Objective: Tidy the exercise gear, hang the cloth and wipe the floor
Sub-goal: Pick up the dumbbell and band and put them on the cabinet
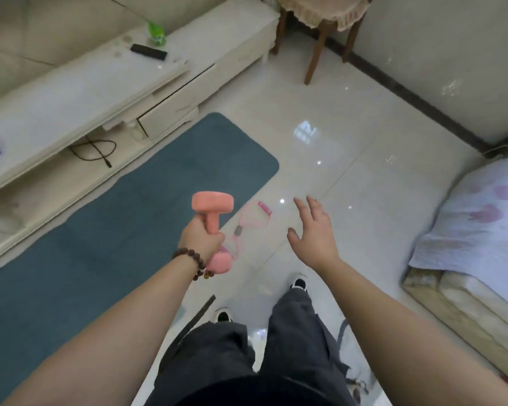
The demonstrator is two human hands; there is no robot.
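My left hand (201,240) grips the handle of a pink dumbbell (212,204), held upright above the edge of the teal exercise mat (129,218). A pink resistance band with handles (251,219) lies on the glossy floor just beyond the dumbbell, partly hidden behind it. My right hand (316,231) hovers with fingers spread and straight, holding nothing, to the right of the band. No cloth shows clearly in view.
A cream low TV cabinet (106,92) runs along the left, with a remote (148,52) and green bottle (156,33) on it. A wooden chair (320,27) stands at the back. A bed with a floral sheet (481,230) is on the right. My legs and shoes fill the bottom.
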